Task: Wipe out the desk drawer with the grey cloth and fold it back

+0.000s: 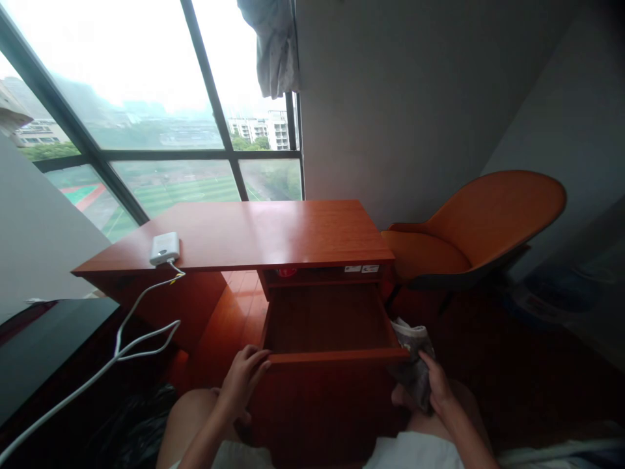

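Holding anything in that right hand (439, 389), lower right of the frame?

Yep, a crumpled grey fabric cloth (417, 374) with a pale edge. Fingers are closed on it, and it hangs right by the front right corner of the open, reddish-brown wooden drawer (336, 356). Can't tell if it's actually touching the wood, tbh.

And the left hand (241, 378)?

Lower middle, a bit left. Bent fingertips are on the drawer's front left corner. Couldn't say if it's gripping or just resting.

What's the drawer part of?

A glossy reddish-brown wooden desk (293, 228) across the middle of the frame. Drawer sticks out below a dark shelf slot (322, 283) with a small red thing (286, 272) at its left, too dim to make out. On the desktop, left of frame, there's a rounded white plastic box (165, 248) with a white cable (127, 306) running to the lower left. Oh, and a curvy orange chair (502, 221) at the right.
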Tool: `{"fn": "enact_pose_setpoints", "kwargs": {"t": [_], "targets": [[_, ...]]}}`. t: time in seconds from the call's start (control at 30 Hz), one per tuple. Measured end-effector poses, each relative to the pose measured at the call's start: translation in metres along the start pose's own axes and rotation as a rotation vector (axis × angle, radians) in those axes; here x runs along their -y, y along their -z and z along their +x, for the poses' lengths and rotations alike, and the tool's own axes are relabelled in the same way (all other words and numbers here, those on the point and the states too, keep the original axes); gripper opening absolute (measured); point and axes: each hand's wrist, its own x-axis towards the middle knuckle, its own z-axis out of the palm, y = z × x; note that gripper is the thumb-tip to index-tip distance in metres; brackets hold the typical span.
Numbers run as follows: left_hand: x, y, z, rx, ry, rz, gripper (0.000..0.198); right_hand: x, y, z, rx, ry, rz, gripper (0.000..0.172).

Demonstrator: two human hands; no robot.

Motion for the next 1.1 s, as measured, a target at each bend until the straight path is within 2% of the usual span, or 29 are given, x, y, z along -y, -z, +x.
{"fn": "enact_pose_setpoints", "kwargs": {"t": [0.07,0.17,0.27,0.37,0.47,0.63,0.73,0.83,0.93,1.0,1.1], "targets": [[0.001,-0.001,0.004,0.028,-0.043,0.064,0.028,0.012,-0.003,-0.006,0.004,0.034,0.013,0.033],[0.009,-0.003,0.008,0.051,-0.054,0.098,0.028,0.038,-0.011,-0.016,0.104,0.101,-0.105,0.036],[0.015,-0.005,0.009,0.056,-0.047,0.071,0.028,0.064,-0.027,-0.021,0.22,0.274,-0.432,0.038],[0.016,-0.008,0.007,0.044,-0.03,0.045,0.029,0.074,-0.05,-0.026,0.285,0.598,-0.921,0.031],[0.013,-0.013,0.004,-0.022,0.027,-0.03,0.032,0.058,-0.076,-0.043,0.284,0.844,-1.31,0.034],[0.005,-0.01,-0.002,-0.071,0.201,-0.326,0.041,0.002,-0.129,-0.089,0.34,1.043,-1.39,0.046],[0.003,-0.002,-0.008,-0.106,0.306,-0.574,0.05,-0.024,-0.175,-0.116,0.473,1.085,-1.398,0.054],[0.005,0.001,-0.016,-0.158,0.388,-0.746,0.055,-0.045,-0.233,-0.138,0.627,1.114,-1.411,0.065],[0.011,-0.001,-0.021,-0.148,0.424,-0.873,0.05,-0.062,-0.285,-0.155,0.621,1.114,-1.433,0.064],[0.016,-0.003,-0.021,-0.113,0.406,-0.954,0.045,-0.07,-0.308,-0.161,0.572,1.092,-1.459,0.057],[0.022,-0.005,-0.021,-0.092,0.377,-1.033,0.043,-0.072,-0.319,-0.16,0.579,1.148,-1.469,0.047]]}}
